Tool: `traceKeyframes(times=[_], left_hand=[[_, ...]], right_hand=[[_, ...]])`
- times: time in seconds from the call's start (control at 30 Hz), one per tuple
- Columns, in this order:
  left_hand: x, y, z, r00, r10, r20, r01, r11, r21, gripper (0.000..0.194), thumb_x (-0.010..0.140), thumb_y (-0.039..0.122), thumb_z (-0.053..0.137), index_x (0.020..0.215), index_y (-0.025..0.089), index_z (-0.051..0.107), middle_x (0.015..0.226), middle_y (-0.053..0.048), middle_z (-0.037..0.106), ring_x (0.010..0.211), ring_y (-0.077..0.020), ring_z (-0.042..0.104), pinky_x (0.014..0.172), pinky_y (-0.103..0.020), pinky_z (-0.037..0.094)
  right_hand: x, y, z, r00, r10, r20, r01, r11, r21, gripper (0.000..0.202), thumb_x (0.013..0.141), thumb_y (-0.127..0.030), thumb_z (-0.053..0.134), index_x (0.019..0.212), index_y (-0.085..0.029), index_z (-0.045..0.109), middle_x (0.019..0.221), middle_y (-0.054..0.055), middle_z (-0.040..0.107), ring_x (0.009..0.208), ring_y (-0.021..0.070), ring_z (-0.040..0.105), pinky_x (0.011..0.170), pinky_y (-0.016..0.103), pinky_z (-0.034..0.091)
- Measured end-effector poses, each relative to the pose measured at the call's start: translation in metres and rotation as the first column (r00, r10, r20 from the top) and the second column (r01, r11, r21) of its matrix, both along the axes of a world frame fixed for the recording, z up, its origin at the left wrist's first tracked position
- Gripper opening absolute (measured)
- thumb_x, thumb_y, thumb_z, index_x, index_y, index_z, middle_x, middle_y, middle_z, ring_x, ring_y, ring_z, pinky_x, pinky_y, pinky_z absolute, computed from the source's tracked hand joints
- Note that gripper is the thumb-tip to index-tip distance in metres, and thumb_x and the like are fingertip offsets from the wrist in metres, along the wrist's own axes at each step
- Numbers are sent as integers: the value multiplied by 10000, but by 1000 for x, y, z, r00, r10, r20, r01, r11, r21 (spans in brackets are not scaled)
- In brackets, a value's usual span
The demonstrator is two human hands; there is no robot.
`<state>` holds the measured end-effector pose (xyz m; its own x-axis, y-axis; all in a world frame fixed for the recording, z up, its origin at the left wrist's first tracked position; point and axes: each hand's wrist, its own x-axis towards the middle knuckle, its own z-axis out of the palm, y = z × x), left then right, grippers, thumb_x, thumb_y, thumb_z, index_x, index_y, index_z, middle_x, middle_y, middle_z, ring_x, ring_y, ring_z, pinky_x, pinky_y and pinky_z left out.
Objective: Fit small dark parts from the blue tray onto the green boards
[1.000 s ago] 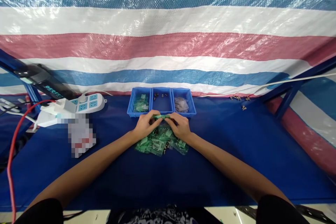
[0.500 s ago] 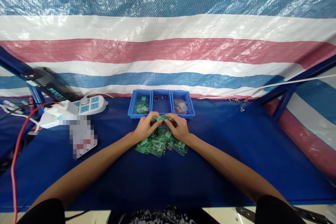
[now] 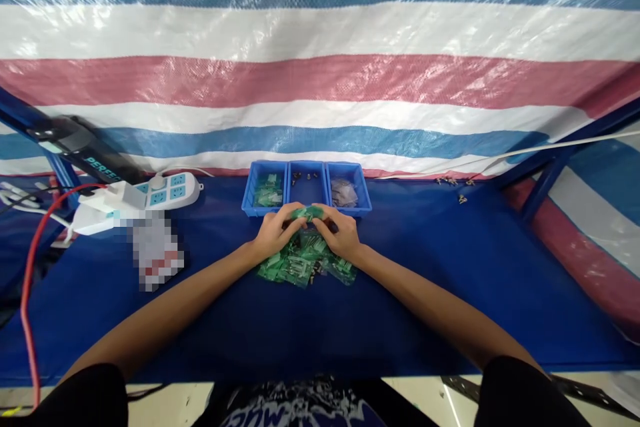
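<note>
Occupying the middle of the head view, toward the far edge of the bench (image 3: 450,240): one green packet (image 3: 309,214), raised between left hand (image 3: 273,235) and right hand (image 3: 344,235), pinched at its two ends by fingers and thumbs of both.

Below the hands, one pile of green bags (image 3: 295,267), small metal pieces (image 3: 314,271) among them; its upper part is partly covered by the hands.

Just beyond, three blue bins in a row: left bin (image 3: 257,211), with green bags; middle bin (image 3: 307,192), with a few small dark pieces — near rim hidden by the fingers; right bin (image 3: 359,211), with pale clear bags (image 3: 344,193).

Near the bench's far right corner, loose brass-coloured pieces (image 3: 453,181).

Toward the far left corner, power strip (image 3: 175,191), plugged; dark bottle (image 3: 90,150), leaning behind it; pixelated flat item (image 3: 157,253), nearer — detail unreadable. Along the left edge, red cable (image 3: 30,307).

Behind the far edge, striped sheet (image 3: 320,80). None of these side items lies between the hands and the bins.
</note>
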<state>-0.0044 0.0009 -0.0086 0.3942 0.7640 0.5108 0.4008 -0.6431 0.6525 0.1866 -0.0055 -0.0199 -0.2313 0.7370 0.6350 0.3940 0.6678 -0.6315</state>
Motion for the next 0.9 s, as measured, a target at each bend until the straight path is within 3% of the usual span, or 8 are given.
traceKeyframes(times=[0.13, 0.37, 0.73, 0.9], left_hand=[[0, 1, 0, 1000, 7, -6, -7, 1000, 19, 256, 906, 282, 520, 1133, 162, 515, 752, -15, 710, 729, -159, 683, 617, -220, 504], [0, 1, -2, 1000, 9, -24, -10, 999, -34, 262, 918, 339, 489, 1102, 160, 541, 747, -13, 717, 705, -157, 695, 620, -217, 523], [1, 1, 1, 1000, 10, 8, -9, 998, -55, 269, 913, 335, 501, 1104, 158, 568, 723, -7, 718, 670, -151, 697, 608, -206, 532], [1, 1, 1, 1000, 6, 2, -5, 999, -46, 263, 907, 340, 515, 1074, 150, 587, 691, -4, 713, 652, -149, 693, 569, -194, 517]], right_hand=[[1, 1, -2, 1000, -19, 20, 19, 1000, -18, 279, 906, -307, 502, 1144, -194, 595, 622, 0, 585, 490, 123, 523, 517, 250, 474], [1, 2, -5, 999, -32, -7, 33, 994, 105, 227, 902, -273, 525, 1067, -163, 636, 551, -14, 563, 446, 106, 499, 475, 224, 444], [-1, 2, -4, 998, -42, -43, 49, 984, 174, 247, 881, -211, 561, 1115, -176, 633, 695, 11, 679, 485, 95, 559, 510, 209, 476], [0, 1, -4, 997, -76, -11, 77, 980, 181, 205, 890, -233, 552, 1050, -165, 661, 648, 13, 668, 475, 100, 556, 496, 218, 465]])
